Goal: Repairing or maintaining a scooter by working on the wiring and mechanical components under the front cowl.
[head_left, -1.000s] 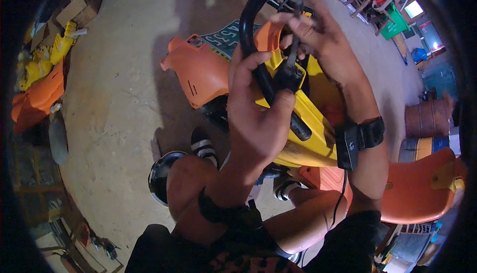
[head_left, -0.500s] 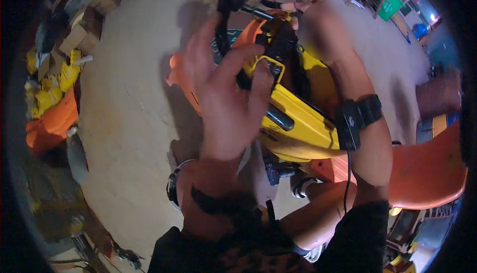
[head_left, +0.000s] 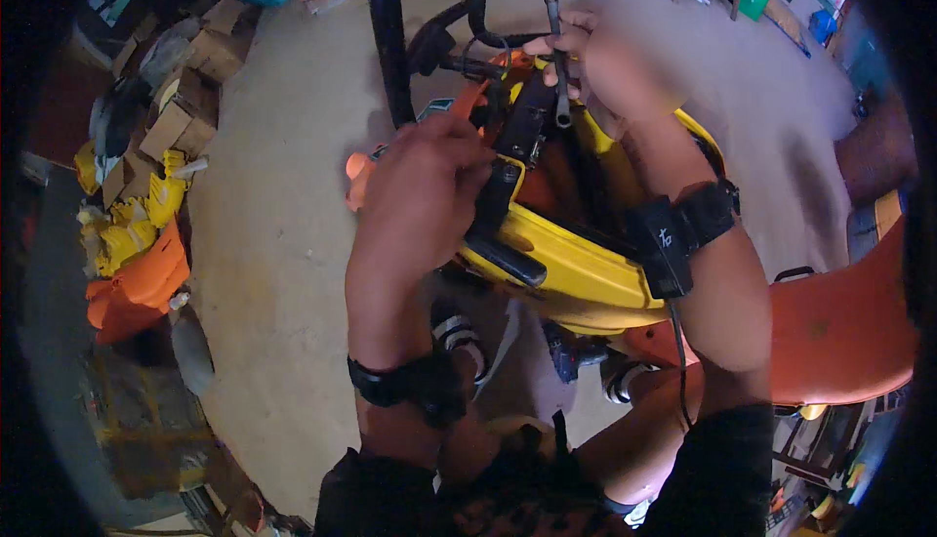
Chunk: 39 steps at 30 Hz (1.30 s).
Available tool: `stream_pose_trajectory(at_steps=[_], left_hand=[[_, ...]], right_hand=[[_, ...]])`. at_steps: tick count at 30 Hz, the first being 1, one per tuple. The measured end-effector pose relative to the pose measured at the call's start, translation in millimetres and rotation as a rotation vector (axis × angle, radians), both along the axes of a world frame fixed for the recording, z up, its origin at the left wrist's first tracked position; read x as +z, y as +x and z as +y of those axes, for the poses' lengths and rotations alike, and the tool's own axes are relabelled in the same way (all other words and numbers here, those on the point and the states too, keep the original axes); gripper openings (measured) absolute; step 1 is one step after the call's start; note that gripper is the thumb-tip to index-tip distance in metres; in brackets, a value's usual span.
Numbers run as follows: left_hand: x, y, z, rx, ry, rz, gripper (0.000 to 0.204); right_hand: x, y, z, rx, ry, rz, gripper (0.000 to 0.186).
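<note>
The plastic body shell (head_left: 576,264) sits dead center over the person's lap, with the tube frame (head_left: 390,49) rising just behind it and the chair (head_left: 839,332) off to the right. Left hand (head_left: 420,195) rests on the shell's left edge, right hand (head_left: 605,68) sits behind it holding a metal rod (head_left: 558,59) upright. The cardboard boxes (head_left: 185,98) are piled on the floor (head_left: 273,244) far left, with plastic parts (head_left: 137,283) in front of them.

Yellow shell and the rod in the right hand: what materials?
Yellow shell: likely moulded plastic, with a smooth glossy curve and soft highlights. Rod in the right hand: probably metal, thin, straight, dark grey and dull; blur leaves it uncertain.
</note>
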State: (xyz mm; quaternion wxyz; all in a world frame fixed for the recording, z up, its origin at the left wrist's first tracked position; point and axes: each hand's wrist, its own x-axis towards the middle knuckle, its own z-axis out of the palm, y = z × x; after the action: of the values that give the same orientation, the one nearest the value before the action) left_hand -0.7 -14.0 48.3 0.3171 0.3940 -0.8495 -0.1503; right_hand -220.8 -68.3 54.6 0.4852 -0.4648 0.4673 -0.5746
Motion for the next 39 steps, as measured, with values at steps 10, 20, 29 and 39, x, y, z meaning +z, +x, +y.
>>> stream_pose_trajectory(at_steps=[10,20,29,39], left_hand=[[-2.7,-4.3,4.5,0.084,0.052,0.067,0.017],[-9.6,2.0,6.3,0.048,-0.074,0.108,0.017],[-14.5,-1.5,3.8,0.047,-0.043,0.083,0.015],[-16.7,-1.7,1.0,0.043,-0.065,0.124,0.015]], right_hand=[[-1.3,13.9,6.9,0.197,-0.072,-0.022,0.052],[-0.6,19.9,10.3,0.307,0.029,0.060,0.063],[-4.9,3.0,8.6,0.346,-0.060,0.171,0.059],[-2.1,-0.5,7.0,0.326,-0.130,0.249,0.059]])
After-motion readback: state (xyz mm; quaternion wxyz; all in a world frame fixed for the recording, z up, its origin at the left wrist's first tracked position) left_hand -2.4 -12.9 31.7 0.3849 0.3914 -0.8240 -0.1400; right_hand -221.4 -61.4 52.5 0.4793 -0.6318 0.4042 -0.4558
